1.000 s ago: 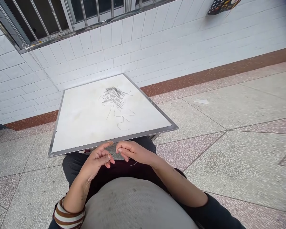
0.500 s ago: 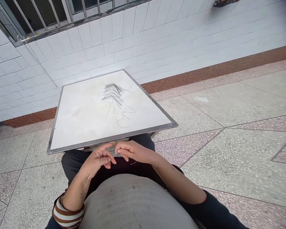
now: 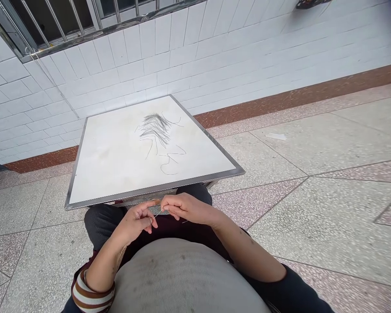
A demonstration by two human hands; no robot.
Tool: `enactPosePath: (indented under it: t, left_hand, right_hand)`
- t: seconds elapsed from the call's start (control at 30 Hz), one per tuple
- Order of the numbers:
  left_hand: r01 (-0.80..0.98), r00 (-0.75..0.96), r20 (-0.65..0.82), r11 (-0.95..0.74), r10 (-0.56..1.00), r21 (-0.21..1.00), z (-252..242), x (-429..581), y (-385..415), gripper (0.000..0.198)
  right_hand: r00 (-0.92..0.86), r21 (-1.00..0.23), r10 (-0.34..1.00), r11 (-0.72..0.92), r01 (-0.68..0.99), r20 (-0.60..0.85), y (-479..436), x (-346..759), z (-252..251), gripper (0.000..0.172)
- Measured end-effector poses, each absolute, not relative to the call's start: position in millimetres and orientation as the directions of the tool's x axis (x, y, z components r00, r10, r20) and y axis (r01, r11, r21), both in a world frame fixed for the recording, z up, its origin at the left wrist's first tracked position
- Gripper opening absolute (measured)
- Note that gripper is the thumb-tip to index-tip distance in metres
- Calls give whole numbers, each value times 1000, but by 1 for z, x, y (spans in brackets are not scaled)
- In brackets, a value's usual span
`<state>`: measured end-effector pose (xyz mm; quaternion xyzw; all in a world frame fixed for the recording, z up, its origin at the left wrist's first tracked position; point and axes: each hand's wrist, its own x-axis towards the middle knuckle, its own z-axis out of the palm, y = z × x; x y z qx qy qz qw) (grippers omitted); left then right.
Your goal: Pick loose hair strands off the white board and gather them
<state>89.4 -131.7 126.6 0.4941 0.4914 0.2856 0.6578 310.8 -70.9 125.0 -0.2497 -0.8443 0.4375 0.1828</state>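
Observation:
Over my lap, just in front of the table edge, my left hand and my right hand are close together. A thin pale strand, like fine wire, runs between their fingertips. The left thumb and fingers pinch one part, with the index finger stretched toward the right hand. My right fingertips are closed on the strand's other part, and a short loose end shows below that hand. On the white tabletop lies a loose pile of thin dark strands, with a few curved single strands nearer me.
The table has a grey metal rim. Behind it stands a white tiled wall with a barred window at upper left. A white scrap lies on the speckled floor to the right.
My right hand has shifted slightly to the right, and a little more of the strand shows between the hands. The strands on the table have stayed put.

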Motion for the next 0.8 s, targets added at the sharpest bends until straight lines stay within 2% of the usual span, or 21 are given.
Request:
enactPosePath:
  t: [0.13,0.33,0.6,0.8]
  left_hand:
    - [132,331,-352,326,876,936,122,76,-129,58]
    - [207,101,-274,250,956,946,131,64,-124,63]
    - [107,234,-259,240,937,965,140,93,-124,60]
    - [220,209,-203,156,957,963,129,90,-128,56]
  right_hand:
    - [-766,-847,637,454,276,91,-69,314,123,25]
    - [-706,-896,704,361,257,81,-68,313,124,25]
    - [-742,-875,656,430,221,136,-75,298,120,26]
    - [-802,-889,592,403,216,74,-73,297,118,19]
